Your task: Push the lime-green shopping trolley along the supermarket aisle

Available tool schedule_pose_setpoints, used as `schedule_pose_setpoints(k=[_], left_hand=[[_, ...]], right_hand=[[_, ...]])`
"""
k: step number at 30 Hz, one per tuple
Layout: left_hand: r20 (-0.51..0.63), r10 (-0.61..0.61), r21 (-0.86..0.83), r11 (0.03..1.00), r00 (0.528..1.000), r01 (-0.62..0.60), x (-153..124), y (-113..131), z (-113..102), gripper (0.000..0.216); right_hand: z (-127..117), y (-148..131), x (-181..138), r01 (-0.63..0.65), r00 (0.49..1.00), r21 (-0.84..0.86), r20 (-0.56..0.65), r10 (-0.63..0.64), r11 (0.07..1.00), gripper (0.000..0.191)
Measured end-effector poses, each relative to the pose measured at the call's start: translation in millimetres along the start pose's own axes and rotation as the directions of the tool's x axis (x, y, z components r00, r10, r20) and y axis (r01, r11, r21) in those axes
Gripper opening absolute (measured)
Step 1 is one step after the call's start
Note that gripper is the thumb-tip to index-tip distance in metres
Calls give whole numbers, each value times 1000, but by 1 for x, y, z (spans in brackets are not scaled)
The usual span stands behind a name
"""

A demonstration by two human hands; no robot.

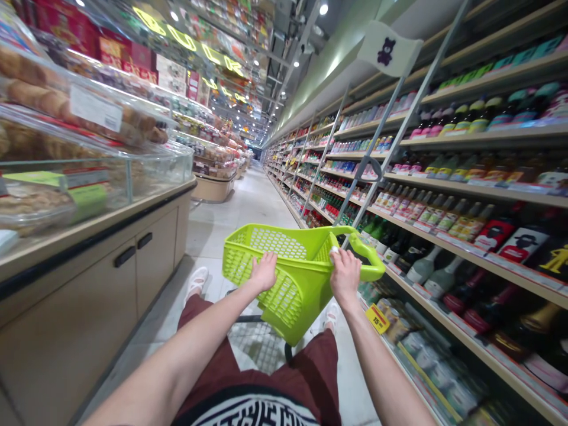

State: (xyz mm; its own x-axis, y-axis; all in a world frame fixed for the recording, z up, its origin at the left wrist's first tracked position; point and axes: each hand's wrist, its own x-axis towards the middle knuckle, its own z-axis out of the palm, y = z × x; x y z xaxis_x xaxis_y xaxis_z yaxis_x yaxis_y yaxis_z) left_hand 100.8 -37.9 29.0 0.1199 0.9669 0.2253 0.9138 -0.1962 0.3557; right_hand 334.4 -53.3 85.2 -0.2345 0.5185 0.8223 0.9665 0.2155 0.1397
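Note:
A small lime-green plastic shopping cart (288,296) stands turned sideways in front of my legs, its handle (375,266) pointing right. My left hand (265,271) is closed over the near rim of the basket, fingers curled inward. Near the handle end, my right hand (346,273) grips the corner of the same rim. No goods show in the part of the basket I can see. From the handle end rises a grey pole (375,148) carrying a white flag (394,50) with a dark bear on it.
Shelves of bottles (465,219) line the right side, close to the cart, with a yellow price tag (377,318) low down. At left stands a wooden counter (133,260) with packed baked goods. A tiled aisle (252,195) runs ahead between them.

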Motion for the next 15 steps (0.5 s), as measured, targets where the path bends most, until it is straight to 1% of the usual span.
schedule_pose_setpoints(k=[2, 4, 6, 8, 10, 11, 13, 15], left_hand=[[8, 3, 9, 1000, 1000, -3, -1, 2, -1, 63], [17, 19, 28, 999, 1000, -19, -2, 3, -1, 63], [27, 40, 54, 998, 999, -41, -1, 3, 0, 63], [31, 57, 76, 995, 998, -59, -1, 0, 1, 63], [18, 66, 89, 994, 998, -68, -1, -3, 3, 63], [9, 62, 92, 994, 998, -63, -1, -4, 4, 63], [1, 44, 97, 994, 999, -44, -1, -5, 6, 64], [0, 31, 99, 995, 1000, -30, -2, -5, 8, 64]], right_hand=[[9, -17, -4, 51, 997, 33, 57, -53, 998, 38], [22, -42, -10, 111, 986, 88, 113, -121, 990, 39], [35, -66, -15, 181, 967, 151, 152, -204, 972, 41], [44, -78, -19, 254, 941, 209, 172, -292, 944, 42], [45, -76, -20, 300, 924, 243, 166, -344, 923, 44], [43, -69, -19, 300, 928, 244, 151, -342, 922, 44], [34, -48, -17, 243, 961, 207, 85, -265, 948, 46], [24, -24, -17, 139, 990, 144, -5, -139, 980, 47]])
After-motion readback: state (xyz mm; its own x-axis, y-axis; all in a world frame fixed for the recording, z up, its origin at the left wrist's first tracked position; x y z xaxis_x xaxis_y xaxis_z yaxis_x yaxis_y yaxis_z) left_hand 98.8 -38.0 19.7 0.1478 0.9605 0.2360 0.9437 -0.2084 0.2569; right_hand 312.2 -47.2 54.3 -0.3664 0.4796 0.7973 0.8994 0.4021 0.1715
